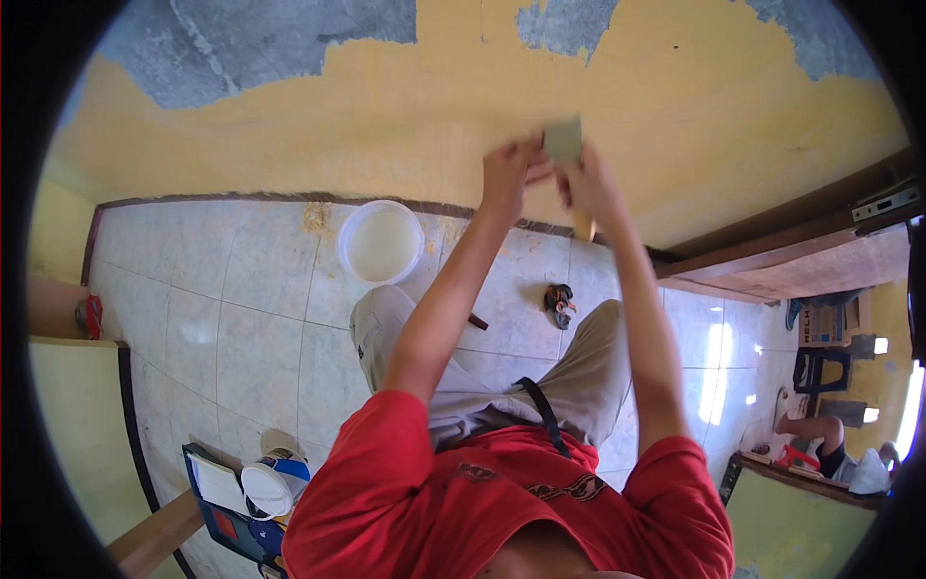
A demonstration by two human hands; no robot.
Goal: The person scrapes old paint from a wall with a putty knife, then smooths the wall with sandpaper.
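My right hand [590,188] is wrapped round a scraper [562,141] with a flat grey blade. The blade points up, and the end of its light wooden handle shows below my fist. Close against the left side of the blade is my left hand [508,179]. Its fingers are bent toward the blade but blurred, so I cannot tell whether they grip it. Both hands are in front of a yellow wall [386,135], where grey patches show through peeled paint. A white bucket [353,271] with pale contents stands on the floor left of my forearms.
Paint flakes [315,216] lie along the wall's foot. A small dark tangled object [558,304] is on the tiles between my knees. At lower left are a white tub [267,488] and a blue case [198,458]. A wooden door frame [791,227] and another person's leg [810,427] are at right.
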